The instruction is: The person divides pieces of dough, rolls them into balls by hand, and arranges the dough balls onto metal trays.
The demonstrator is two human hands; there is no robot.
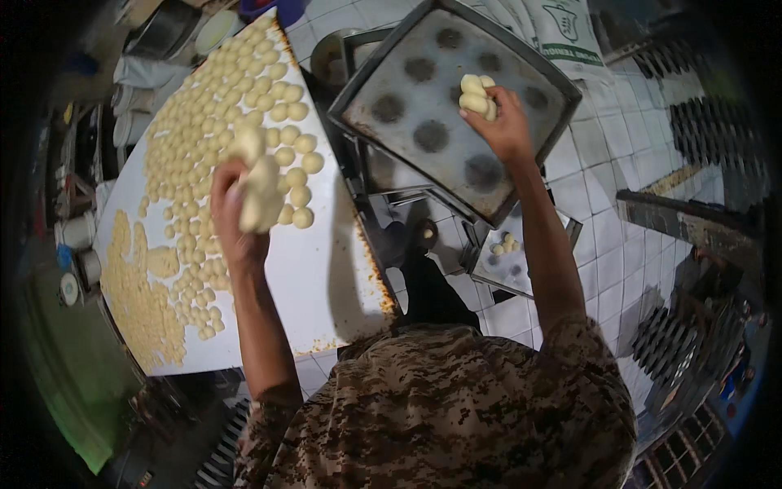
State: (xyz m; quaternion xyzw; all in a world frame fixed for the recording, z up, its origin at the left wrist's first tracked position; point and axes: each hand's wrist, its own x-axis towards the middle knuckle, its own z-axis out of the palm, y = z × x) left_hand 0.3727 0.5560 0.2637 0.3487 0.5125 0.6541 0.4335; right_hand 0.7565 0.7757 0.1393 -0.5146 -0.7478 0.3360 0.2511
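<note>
Several pale dough balls are gripped in my left hand, raised above the white table and smeared by motion. My right hand is closed around a small cluster of dough balls, held over a large dark-rimmed baking tray. The tray's grey surface bears round dark patches, and no dough lies on the part I can see. Rows of round dough balls cover the far and middle parts of the table, left of the tray. Smaller dough pieces spread over its near left side.
Below the large tray, a smaller tray holding a few dough balls rests near the tiled floor. A white printed sack lies at the far right. Pots and pale tubs stand beyond the table's left edge. Dark slatted racks are at right.
</note>
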